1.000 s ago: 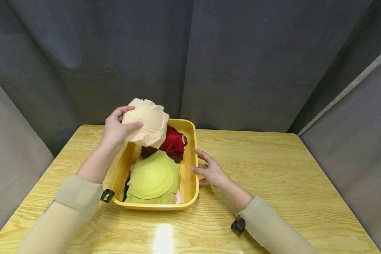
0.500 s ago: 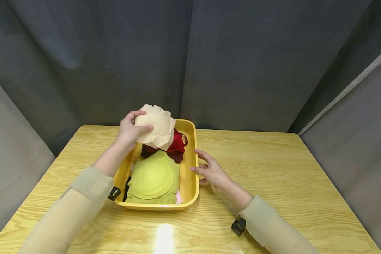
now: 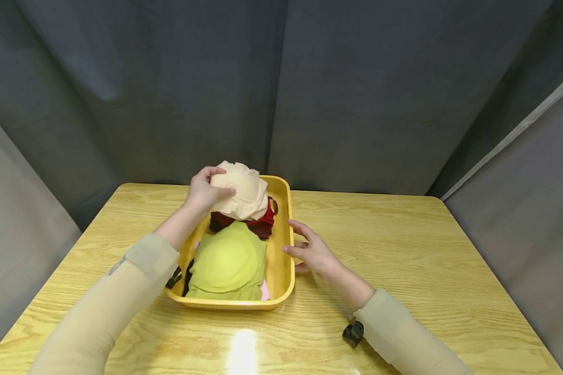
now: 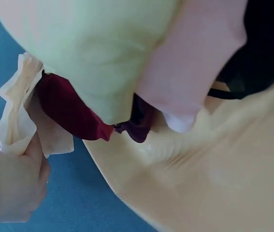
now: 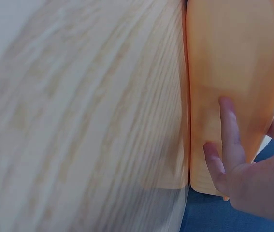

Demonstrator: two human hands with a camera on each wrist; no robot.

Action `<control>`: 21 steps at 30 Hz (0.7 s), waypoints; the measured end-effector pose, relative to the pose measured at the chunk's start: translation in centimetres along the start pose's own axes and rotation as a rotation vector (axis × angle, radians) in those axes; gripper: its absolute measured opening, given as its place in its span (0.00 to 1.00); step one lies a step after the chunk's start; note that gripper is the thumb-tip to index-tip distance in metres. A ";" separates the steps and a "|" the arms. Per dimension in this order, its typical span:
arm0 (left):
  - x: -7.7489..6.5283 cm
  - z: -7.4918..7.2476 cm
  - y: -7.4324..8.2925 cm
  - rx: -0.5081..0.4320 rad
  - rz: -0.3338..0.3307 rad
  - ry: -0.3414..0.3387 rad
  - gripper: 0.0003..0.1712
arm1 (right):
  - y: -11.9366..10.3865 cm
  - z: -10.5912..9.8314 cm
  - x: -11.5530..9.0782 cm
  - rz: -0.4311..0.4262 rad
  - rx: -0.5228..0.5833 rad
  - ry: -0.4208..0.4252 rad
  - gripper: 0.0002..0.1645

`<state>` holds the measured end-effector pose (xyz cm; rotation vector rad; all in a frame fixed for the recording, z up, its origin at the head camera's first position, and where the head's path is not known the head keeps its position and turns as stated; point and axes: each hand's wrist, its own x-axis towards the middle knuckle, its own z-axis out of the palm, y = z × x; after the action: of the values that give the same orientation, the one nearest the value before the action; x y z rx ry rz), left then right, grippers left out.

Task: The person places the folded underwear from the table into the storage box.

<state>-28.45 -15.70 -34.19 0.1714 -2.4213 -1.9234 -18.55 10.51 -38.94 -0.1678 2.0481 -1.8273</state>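
Observation:
My left hand [image 3: 205, 194] pinches a folded beige bra [image 3: 241, 190] between thumb and fingers, over the far end of a yellow plastic bin [image 3: 279, 260]. Beneath it a dark red bra [image 3: 264, 225] lies in the bin, partly covered by the beige one. Nearer me lies a yellow-green bra [image 3: 225, 260], cup upward. The left wrist view has the beige bra [image 4: 18, 108] in the hand beside the red one. My right hand [image 3: 315, 254] is at the bin's right wall, fingers spread and fairly straight; in the right wrist view two fingers [image 5: 231, 135] lie along the outer wall.
Pink cloth [image 3: 265, 290] and black cloth [image 3: 188, 276] show at the edges under the yellow-green bra. The bin stands on a wood-grain table [image 3: 394, 260], left of its middle. A dark curtain [image 3: 356, 104] hangs behind the table's far edge.
My left hand has carried the beige bra rightward and lower, so it covers more of the red bra. The right hand and the bin have stayed in place.

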 end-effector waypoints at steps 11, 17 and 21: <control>0.7 0.5 -1.0 0.146 0.010 -0.098 0.33 | 0.2 -0.1 0.1 -0.003 0.005 -0.008 0.42; 1.1 0.8 -1.5 0.225 0.009 -0.115 0.32 | 0.1 -0.1 0.1 0.003 0.000 -0.002 0.42; 1.2 0.8 -1.6 0.236 -0.008 -0.122 0.31 | 0.1 0.0 0.0 0.001 0.001 -0.005 0.42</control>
<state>-29.58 -15.44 -35.99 0.0731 -2.7267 -1.6927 -18.59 10.53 -39.00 -0.1701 2.0440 -1.8251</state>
